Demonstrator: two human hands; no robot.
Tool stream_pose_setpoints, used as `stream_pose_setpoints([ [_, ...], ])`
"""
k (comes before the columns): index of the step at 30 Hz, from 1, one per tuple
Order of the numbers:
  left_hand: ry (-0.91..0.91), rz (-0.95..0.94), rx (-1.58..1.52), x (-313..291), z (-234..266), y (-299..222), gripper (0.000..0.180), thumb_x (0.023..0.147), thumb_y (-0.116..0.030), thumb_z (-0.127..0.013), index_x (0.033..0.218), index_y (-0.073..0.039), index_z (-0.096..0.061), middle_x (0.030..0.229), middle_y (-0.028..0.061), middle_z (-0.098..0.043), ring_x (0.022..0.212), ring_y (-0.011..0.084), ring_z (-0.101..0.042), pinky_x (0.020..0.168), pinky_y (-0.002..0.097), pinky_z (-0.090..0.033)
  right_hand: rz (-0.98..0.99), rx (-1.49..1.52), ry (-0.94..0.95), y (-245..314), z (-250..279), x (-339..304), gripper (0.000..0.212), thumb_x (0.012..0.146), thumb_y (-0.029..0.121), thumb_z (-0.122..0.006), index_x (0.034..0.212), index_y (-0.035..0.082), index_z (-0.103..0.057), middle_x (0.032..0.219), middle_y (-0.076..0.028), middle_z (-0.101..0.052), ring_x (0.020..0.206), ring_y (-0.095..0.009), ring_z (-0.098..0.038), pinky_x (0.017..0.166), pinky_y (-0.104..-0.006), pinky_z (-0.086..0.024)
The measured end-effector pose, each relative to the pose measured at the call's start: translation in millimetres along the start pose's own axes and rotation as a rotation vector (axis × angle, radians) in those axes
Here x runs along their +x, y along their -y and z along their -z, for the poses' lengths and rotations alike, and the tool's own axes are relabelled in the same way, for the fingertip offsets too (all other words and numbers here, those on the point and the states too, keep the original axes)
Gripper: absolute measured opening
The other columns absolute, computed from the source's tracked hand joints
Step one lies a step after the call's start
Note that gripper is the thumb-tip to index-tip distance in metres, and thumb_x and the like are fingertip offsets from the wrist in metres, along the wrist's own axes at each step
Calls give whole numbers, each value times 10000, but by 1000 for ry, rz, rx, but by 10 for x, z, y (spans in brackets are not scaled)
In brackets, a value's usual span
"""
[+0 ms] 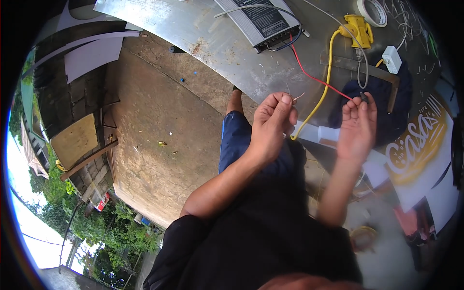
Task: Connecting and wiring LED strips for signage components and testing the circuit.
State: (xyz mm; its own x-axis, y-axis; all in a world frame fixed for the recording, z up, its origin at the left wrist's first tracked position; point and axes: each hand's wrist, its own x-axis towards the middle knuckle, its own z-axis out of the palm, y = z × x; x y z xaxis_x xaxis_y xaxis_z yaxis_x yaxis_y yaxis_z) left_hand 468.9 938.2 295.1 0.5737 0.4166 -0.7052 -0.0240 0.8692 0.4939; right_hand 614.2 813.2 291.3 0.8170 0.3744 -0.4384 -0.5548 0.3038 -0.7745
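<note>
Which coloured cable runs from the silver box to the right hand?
The red wire links the silver box and right hand; the thicker yellow cable joins the yellow socket.

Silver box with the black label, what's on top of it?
A grey cable runs across the silver box; the strip directly beneath the cable is covered.

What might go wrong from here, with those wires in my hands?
Possible risks:
1. The thin copper-coloured strands poking from the left hand's fingertips look bare, so they might fray, or touch the metal-looking table if dropped.
2. The red wire runs from the silver box to the right hand; a tug might loosen it.
3. It crosses the yellow cord, so the two might snag.
</note>
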Motion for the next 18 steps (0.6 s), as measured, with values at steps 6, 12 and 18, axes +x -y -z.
stream_pose_setpoints([
  [6,14,78,-34,-212,-58,-124,181,1002,-260,-502,976,-84,-533,672,3,-510,542,60,-391,476,204,-300,-1,12,8,-3,-106,-8,268,944,77,-567,1200,9,-531,1002,-94,-645,925,-153,-610,876,-299,-477],
  [12,80,78,-4,-406,-256,-182,200,999,-256,-508,994,-59,-539,647,-1,-497,522,68,-368,473,212,-277,16,-5,-47,8,-59,-49,258,935,75,-582,1182,10,-545,987,-94,-643,883,-158,-617,837,-291,-497],
  [18,42,-20,75,-504,-258,-207,190,998,-244,-512,986,-57,-547,619,-4,-478,503,57,-349,462,204,-276,-22,48,-25,74,-64,-17,263,932,74,-585,1180,-2,-538,977,-101,-640,893,-158,-618,838,-291,-500],
])
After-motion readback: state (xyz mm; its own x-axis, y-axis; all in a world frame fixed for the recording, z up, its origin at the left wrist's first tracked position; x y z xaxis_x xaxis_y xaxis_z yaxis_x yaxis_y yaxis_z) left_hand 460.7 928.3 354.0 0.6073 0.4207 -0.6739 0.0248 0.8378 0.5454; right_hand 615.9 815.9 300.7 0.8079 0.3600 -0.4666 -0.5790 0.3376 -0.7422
